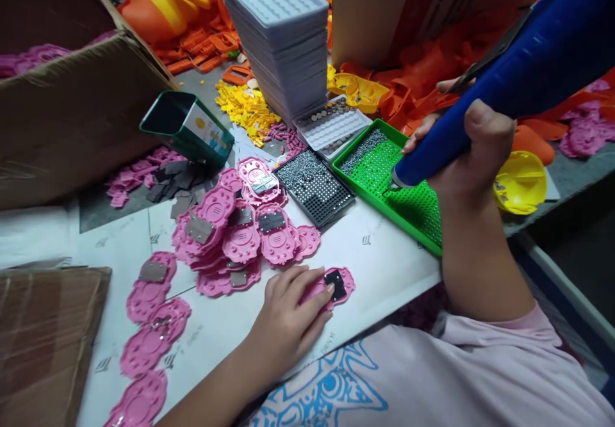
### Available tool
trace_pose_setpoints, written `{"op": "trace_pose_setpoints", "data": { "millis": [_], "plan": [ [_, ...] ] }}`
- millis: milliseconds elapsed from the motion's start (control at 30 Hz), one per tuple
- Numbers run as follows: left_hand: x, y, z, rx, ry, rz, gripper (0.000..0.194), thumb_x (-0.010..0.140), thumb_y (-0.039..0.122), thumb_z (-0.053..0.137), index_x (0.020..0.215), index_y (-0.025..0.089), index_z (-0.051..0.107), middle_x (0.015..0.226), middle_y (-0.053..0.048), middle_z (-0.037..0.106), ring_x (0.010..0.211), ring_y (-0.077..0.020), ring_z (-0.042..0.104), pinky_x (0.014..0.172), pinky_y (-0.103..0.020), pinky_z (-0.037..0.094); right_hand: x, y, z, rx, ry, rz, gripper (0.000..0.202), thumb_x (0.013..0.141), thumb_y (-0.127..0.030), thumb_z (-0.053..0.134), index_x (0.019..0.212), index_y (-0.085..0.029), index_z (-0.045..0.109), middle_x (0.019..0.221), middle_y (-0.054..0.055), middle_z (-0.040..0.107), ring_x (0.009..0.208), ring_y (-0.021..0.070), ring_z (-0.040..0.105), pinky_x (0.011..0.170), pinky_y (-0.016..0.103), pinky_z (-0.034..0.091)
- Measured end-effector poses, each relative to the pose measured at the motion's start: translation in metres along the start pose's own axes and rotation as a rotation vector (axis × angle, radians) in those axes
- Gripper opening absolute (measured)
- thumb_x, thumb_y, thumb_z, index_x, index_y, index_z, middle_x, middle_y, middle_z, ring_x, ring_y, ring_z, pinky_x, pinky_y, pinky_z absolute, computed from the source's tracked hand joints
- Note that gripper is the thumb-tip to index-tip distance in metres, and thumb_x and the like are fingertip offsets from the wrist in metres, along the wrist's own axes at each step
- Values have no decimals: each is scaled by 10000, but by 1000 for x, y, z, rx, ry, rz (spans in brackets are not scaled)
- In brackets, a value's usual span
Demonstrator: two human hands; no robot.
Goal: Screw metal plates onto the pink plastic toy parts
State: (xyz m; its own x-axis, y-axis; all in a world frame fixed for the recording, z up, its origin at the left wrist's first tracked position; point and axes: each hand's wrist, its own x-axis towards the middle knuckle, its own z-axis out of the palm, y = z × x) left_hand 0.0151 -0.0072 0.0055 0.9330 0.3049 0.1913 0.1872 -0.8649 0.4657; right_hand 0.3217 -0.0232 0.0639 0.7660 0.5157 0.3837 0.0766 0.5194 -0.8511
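My left hand (294,305) lies over a pink plastic toy shell (346,283) on the white sheet, holding it down with the fingertips at a black plate (335,285) set in it. Part of the shell is hidden under the fingers. My right hand (473,148) is wrapped round a blue electric screwdriver (509,88), tilted so that its tip points down into a green perforated tray (369,158) of small screws. Beside that tray lies a black perforated tray (331,200), also with screws. Pink shells with grey or black plates (240,235) are heaped left of it.
Several pink shells (144,350) lie in a line at left. A dark green bin (187,126), a tall stack of white trays (288,43) and yellow parts (245,107) stand behind. Cardboard boxes (72,120) bound the left; a yellow bowl (521,184) sits at right.
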Motion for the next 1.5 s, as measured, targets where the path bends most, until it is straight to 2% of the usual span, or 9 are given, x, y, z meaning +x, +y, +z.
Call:
{"op": "trace_pose_setpoints", "data": {
  "millis": [67,200,333,467,633,767,933,1333,1500],
  "plan": [
    [-1,0,0,-6,-5,-2,269,832,190,594,1101,198,609,1216,-118,578,1130,-283,462,912,-479,404,0,-1,2,10,-4,-3,394,629,-429,612,872,-127,540,760,45,551,533,134,527,476,302,491],
    [-1,0,0,-20,-15,-10,254,839,191,584,1091,191,614,1215,-121,574,1130,-294,451,907,-496,398,0,0,4,-39,-69,33,368,632,-439,566,831,-133,528,566,21,477,463,158,490,399,281,419],
    [0,0,0,-40,-16,-11,238,851,189,566,1083,186,617,1201,-125,572,1122,-288,453,898,-494,398,0,3,4,-47,-11,-23,371,647,-429,559,858,-125,536,588,15,483,498,144,517,464,288,475],
    [-1,0,1,-46,3,0,264,856,194,561,1116,178,606,1208,-130,569,1124,-290,446,897,-495,394,2,0,3,-47,36,-27,400,649,-426,539,895,-111,529,588,22,473,509,166,520,406,284,427],
    [-3,-2,5,-57,28,-11,289,851,219,571,1135,174,600,1206,-123,573,1120,-286,448,905,-481,398,7,-16,0,-69,15,-119,427,658,-504,536,887,-144,543,836,4,556,549,111,537,390,248,429],
    [-4,-2,6,-45,47,-7,294,852,230,568,1136,160,601,1203,-134,570,1121,-303,442,895,-485,403,6,-17,-2,-108,-13,-256,347,760,-473,473,908,-164,527,946,-7,552,580,109,549,402,261,439],
    [-5,-2,5,-54,51,-8,290,852,233,567,1131,161,602,1203,-133,569,1115,-303,447,892,-482,405,2,-4,3,-88,-22,-80,411,693,-454,509,925,-115,514,660,6,491,520,133,510,389,262,408],
    [-3,-2,3,-52,34,-5,304,843,243,584,1140,176,598,1209,-118,571,1117,-287,440,894,-468,392,0,-2,9,-111,66,46,427,543,-446,525,819,-127,460,562,14,471,491,165,508,474,338,477],
    [-2,0,2,-48,42,-1,297,845,240,580,1133,170,598,1199,-120,577,1109,-282,444,888,-462,390,-2,0,10,-75,39,-20,380,569,-411,562,798,-113,498,582,18,480,510,169,530,530,373,511]
  ]
}}
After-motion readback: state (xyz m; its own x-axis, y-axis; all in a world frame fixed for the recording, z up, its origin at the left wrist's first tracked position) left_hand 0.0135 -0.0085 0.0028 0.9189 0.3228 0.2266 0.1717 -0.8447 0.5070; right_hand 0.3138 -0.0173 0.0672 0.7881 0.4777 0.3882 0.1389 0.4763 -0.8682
